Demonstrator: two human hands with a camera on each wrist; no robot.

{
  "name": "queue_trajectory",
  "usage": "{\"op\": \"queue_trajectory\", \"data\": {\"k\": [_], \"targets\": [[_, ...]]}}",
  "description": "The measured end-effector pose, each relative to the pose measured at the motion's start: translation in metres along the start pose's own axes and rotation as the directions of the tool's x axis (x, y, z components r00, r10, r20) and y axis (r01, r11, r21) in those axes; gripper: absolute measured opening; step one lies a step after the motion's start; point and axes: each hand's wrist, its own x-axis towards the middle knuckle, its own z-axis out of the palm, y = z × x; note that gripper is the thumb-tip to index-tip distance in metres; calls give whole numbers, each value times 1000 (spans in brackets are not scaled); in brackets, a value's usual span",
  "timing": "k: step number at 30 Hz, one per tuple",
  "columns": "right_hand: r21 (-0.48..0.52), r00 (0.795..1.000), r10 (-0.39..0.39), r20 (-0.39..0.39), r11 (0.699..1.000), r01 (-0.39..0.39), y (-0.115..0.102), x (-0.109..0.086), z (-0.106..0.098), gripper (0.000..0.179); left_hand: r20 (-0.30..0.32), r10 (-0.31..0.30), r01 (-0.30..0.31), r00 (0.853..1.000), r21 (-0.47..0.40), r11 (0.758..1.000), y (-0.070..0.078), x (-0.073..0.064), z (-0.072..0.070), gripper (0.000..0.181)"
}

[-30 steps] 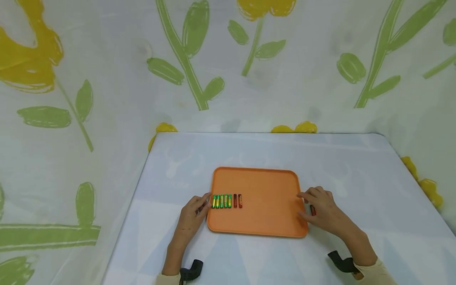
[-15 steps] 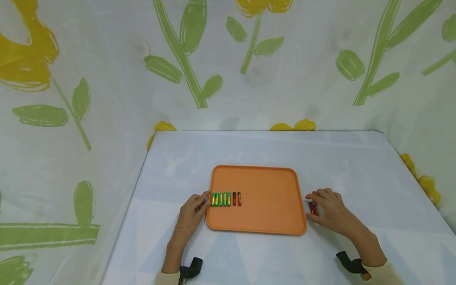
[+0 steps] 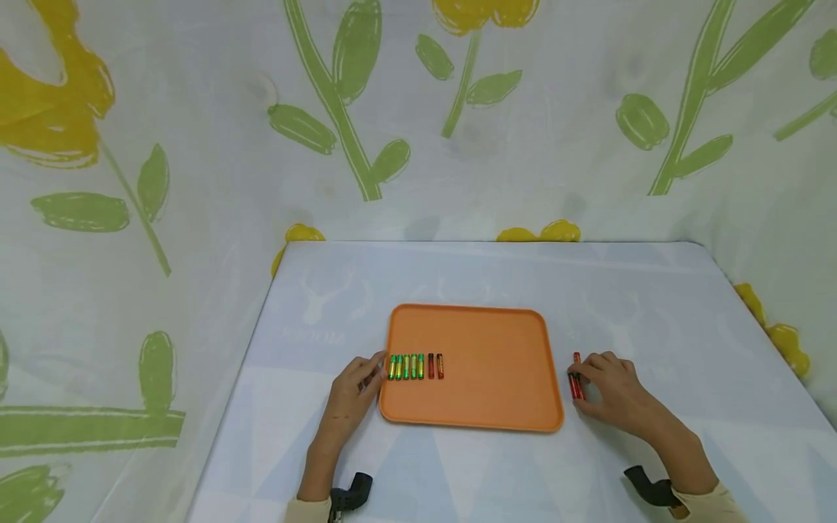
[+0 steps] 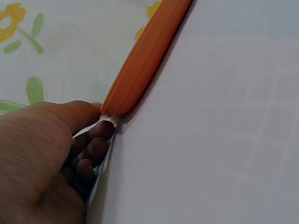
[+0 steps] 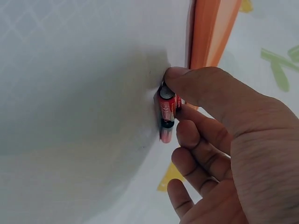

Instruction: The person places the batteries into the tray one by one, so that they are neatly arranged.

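My left hand [image 3: 351, 396] holds the left edge of the orange tray [image 3: 497, 392], its thumb against the rim in the left wrist view. On the tray's left part lies a row of several green-and-gold batteries [image 3: 406, 367], followed by two dark red batteries [image 3: 435, 366]. Just off the tray's right edge, my right hand [image 3: 615, 388] pinches a red battery [image 3: 575, 386] between thumb and index finger. In the right wrist view, the thumb meets the end of this red battery [image 5: 167, 105]; more red shows behind it. Another battery's pinkish-red end [image 5: 166, 135] shows past it.
A pale patterned cloth covers the table [image 3: 484, 479]. Behind and to the left hangs a light curtain [image 3: 216, 145] with yellow flowers and green leaves. A black wrist mount [image 3: 650, 488] sits on the right forearm, and another black mount [image 3: 352, 492] on the left.
My right hand has moved right, off the tray's right edge, and closed its thumb and index finger about a red battery on the table. The left hand stays at the tray edge.
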Motion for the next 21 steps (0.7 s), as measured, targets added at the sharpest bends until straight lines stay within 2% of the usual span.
{"op": "queue_trajectory", "data": {"k": [10, 16, 21], "targets": [[-4, 1000, -1, -23, 1000, 1, 0, 0, 1, 39, 9, 10, -10, 1000, -6, 1000, 0, -1, -1, 42], [-5, 996, -41, -82, 999, 40, -2, 4, 4, 41, 11, 15, -15, 1000, -14, 1000, 0, -1, -1, 41], [48, 990, -82, -118, 995, 88, -8, 11, 6, 44, -2, 26, -26, 1000, -14, 1000, -1, -1, 0, 40]]}}
